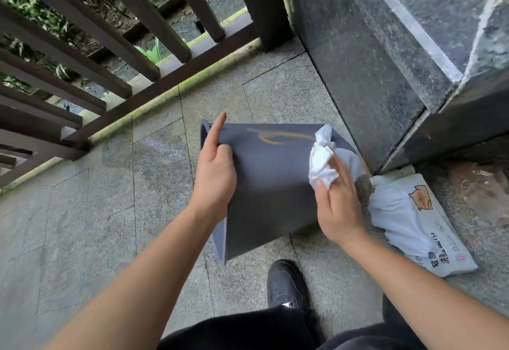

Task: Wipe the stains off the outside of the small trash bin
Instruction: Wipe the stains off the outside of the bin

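The small grey trash bin [271,184] lies on its side on the stone floor, its open rim to the left. An orange-brown stain [275,137] curves across the far part of its upper face. My left hand [216,168] grips the bin's left edge, index finger stretched along the rim. My right hand [337,198] holds a crumpled white wipe [322,159] against the bin's right side, just short of the stain.
A white pack of wipes [418,223] lies on the floor to the right of the bin. A dark stone pillar [371,60] stands behind it. A brown wooden railing [110,55] runs along the left. My black shoe [286,283] is below the bin.
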